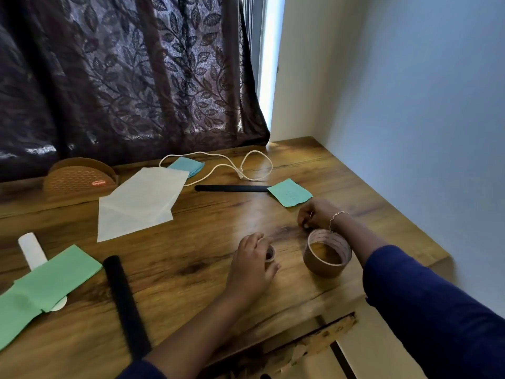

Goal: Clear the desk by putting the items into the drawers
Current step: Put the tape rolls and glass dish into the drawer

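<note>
Wood-grain worktop (191, 269) under a dark curtain (123, 77) carries scattered papers (139, 203). Here the left hand (252, 262) curls round a small tape roll (270, 254); the right hand (314, 214) bunches its fingers just behind the large tape roll (326, 253), hold unclear. Best lift both rolls clear before reaching for the drawers.

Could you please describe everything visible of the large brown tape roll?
The large brown tape roll looks like packing tape on a printed cardboard core. It lies flat on the wooden desk, hole upward, near the right front edge. The right hand is just beyond it; whether the wrist touches its rim is unclear.
</note>
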The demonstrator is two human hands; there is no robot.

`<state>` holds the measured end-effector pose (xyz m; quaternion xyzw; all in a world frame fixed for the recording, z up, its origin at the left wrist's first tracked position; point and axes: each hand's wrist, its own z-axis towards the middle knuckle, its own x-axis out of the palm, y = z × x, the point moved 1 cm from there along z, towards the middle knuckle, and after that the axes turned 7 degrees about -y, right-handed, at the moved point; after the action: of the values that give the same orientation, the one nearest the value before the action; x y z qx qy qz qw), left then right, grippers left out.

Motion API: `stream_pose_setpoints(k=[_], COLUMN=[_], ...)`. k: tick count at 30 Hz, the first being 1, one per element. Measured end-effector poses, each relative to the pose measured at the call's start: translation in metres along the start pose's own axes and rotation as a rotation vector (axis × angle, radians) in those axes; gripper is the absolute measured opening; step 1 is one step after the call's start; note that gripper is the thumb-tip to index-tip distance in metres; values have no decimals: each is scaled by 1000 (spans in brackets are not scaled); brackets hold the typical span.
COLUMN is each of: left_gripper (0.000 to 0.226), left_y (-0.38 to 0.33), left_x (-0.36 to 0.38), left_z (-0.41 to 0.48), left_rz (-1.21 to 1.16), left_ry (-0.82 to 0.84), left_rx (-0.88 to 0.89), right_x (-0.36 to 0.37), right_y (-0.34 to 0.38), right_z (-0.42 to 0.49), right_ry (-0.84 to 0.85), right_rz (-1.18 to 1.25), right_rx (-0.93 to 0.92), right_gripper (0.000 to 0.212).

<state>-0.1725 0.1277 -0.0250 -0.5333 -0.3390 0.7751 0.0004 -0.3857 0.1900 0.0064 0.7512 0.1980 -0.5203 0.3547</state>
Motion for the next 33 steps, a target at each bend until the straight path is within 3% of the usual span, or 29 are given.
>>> stream_pose_setpoints(k=[12, 16, 20, 23, 28, 33], left_gripper=[39, 40, 44, 55, 60, 62], left_y=[-9, -16, -19, -17, -3, 30], left_x=[13, 21, 23, 21, 9, -11], left_z=[-5, -9, -9, -12, -21, -32], left_rz=[-84, -108, -107, -98, -10, 27], left_ry=[-8, 6, 12, 33, -13, -45], left_rx=[116, 147, 146, 132, 110, 9], right_x=[-5, 6, 14, 13, 0, 2], right_y=[-74, -79, -82, -78, -53, 7], right_z=[-63, -83, -91, -95, -100, -93], right_ry=[-193, -230, -256, -323, -740, -839], right_rz=[212, 216, 248, 264, 109, 116], right_rx=[323, 381, 385, 333, 46, -229], right_gripper=[24, 16, 23, 10, 6, 14])
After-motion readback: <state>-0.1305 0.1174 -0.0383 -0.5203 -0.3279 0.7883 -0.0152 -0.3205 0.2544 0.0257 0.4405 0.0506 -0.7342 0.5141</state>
